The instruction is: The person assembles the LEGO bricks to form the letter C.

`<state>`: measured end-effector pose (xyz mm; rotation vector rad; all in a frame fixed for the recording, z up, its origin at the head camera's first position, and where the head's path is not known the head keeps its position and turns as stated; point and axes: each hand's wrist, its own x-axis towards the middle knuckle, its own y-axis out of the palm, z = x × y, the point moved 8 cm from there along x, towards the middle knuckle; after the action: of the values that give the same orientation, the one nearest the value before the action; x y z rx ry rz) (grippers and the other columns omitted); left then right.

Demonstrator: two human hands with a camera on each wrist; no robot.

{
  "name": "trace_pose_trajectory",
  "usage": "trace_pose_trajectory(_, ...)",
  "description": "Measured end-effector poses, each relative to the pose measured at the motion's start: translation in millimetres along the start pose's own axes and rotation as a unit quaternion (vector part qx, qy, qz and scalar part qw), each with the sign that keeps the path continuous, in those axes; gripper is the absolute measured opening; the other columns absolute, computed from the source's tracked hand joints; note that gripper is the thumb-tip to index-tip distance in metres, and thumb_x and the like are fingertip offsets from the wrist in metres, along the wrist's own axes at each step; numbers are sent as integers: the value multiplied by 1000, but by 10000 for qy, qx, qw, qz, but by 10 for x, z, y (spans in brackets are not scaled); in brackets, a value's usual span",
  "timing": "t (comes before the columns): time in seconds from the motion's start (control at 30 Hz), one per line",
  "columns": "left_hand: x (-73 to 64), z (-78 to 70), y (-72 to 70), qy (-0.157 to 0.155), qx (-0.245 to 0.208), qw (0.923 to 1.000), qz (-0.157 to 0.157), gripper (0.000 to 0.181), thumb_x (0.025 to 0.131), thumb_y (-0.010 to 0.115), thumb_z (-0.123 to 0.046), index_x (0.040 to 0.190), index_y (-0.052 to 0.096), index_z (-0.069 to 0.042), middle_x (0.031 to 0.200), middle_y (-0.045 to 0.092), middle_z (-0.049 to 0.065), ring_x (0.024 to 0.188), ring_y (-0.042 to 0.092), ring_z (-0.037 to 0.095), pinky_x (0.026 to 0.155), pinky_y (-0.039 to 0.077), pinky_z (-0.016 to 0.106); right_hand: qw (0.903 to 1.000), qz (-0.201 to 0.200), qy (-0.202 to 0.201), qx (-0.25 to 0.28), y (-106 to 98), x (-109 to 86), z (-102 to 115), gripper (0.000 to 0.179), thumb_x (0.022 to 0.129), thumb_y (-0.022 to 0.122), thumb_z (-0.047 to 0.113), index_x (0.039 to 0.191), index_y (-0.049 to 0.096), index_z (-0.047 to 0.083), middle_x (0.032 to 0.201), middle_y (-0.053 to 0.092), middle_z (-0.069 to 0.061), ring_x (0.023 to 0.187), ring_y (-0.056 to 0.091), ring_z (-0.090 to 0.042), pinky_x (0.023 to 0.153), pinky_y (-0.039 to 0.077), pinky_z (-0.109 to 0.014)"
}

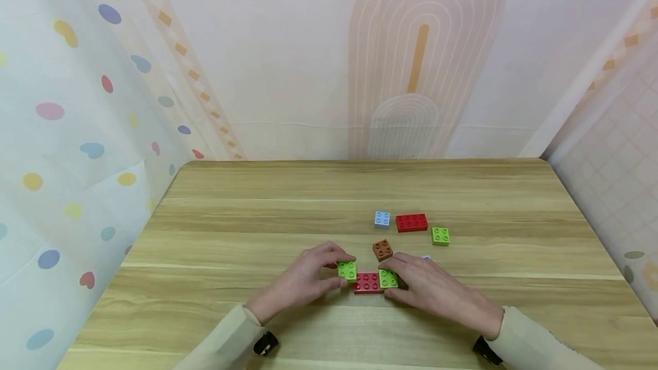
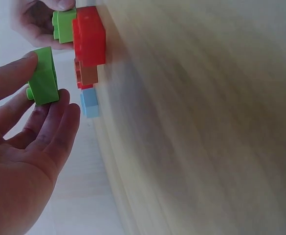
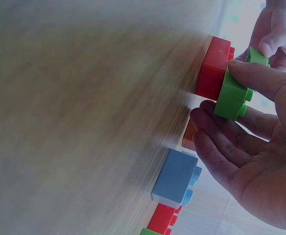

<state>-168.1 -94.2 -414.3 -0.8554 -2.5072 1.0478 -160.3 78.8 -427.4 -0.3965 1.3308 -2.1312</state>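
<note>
A red brick [image 1: 367, 283] with two rows of studs lies on the table between the hands. My left hand [image 1: 311, 278] pinches a square green brick [image 1: 346, 271] between thumb and fingers near the red brick's left end. In the left wrist view this green brick [image 2: 46, 78] is held clear of the red brick [image 2: 90, 36]. My right hand [image 1: 426, 287] grips a second green brick [image 1: 388, 278] over the right end of the red brick. Its thumb and fingers are at opposite sides of that green brick [image 3: 231, 95] in the right wrist view.
Just behind the hands lies a brown brick [image 1: 382, 250]. Farther back are a light blue brick [image 1: 382, 219], another red brick [image 1: 412, 222] and a third green brick [image 1: 440, 236]. Another blue brick [image 3: 176, 177] sits beside the right hand, mostly hidden in the head view.
</note>
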Motion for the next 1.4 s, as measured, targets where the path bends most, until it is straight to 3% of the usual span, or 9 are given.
trace_pose_trajectory(0.3,4,20,111,-56,-36,9998,196,43,87,76,-16,128,65,-14,120,60,-5,103,59,8,91,52,28,10000,-13,-31,-29,2,3,-2,44,91,73,37,126,65,12,114,64,2,99,61,-12,79,53,-38)
trace_pose_trajectory(0.63,23,18,170,-102,-16,9996,266,40,87,77,-17,125,66,-13,116,60,-8,101,58,5,89,51,26,10000,-29,-49,3,1,2,-2,46,91,72,37,127,64,10,117,64,1,105,62,-16,82,53,-41)
trace_pose_trajectory(1.0,42,46,183,-259,566,9972,409,39,88,75,-26,126,67,-20,112,58,-13,101,54,7,93,45,37,10000,-16,-44,18,3,1,-10,45,91,73,36,127,63,11,117,64,1,105,61,-15,83,53,-41)
trace_pose_trajectory(1.4,98,18,196,-320,756,9953,520,40,86,78,-24,123,70,-14,94,52,-14,80,51,4,70,45,19,9999,-48,-120,56,-4,10,-1,43,91,73,34,125,64,11,112,64,4,97,60,-10,78,53,-37)
